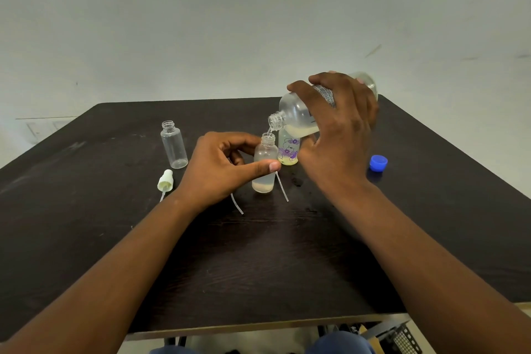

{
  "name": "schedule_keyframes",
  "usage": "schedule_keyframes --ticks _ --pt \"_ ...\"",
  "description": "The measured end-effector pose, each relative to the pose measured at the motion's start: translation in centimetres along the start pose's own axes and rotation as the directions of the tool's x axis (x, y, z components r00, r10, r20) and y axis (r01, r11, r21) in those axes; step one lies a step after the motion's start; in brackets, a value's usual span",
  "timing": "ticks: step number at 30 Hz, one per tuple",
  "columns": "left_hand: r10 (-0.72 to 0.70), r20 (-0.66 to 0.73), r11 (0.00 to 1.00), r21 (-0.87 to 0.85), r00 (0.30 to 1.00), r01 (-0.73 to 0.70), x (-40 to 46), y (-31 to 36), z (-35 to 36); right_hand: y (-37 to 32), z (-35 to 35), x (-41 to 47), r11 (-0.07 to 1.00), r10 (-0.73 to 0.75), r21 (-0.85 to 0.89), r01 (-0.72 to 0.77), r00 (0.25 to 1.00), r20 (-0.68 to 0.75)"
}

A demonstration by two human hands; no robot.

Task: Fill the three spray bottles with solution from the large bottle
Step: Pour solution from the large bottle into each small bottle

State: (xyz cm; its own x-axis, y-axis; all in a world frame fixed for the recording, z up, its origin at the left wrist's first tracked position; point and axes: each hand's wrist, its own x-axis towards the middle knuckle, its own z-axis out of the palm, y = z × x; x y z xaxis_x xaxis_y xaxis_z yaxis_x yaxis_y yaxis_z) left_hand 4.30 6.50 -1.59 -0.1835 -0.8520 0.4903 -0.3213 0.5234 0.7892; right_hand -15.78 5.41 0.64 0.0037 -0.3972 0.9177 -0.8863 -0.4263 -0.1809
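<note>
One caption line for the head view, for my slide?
Right hand pours from large bottle into frosted spray bottle.

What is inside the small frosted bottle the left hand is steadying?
The frosted bottle holds a shallow layer of cloudy liquid at its base, with a thin stream entering from the large bottle. The left hand thumb covers part of its middle.

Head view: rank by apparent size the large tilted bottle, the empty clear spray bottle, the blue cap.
1. Large tilted translucent plastic bottle, partly hidden by a hand
2. Empty clear cylindrical spray bottle
3. Blue round plastic cap
</note>
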Motion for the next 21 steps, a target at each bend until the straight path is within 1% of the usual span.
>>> schedule_keyframes --ticks 21 --pt "-0.001 0.002 1.000 0.014 1.000 0.001 -0.09 0.14 -0.04 -0.23 -0.11 0.07 1.000 0.000 -0.001 0.000 1.000 -0.007"
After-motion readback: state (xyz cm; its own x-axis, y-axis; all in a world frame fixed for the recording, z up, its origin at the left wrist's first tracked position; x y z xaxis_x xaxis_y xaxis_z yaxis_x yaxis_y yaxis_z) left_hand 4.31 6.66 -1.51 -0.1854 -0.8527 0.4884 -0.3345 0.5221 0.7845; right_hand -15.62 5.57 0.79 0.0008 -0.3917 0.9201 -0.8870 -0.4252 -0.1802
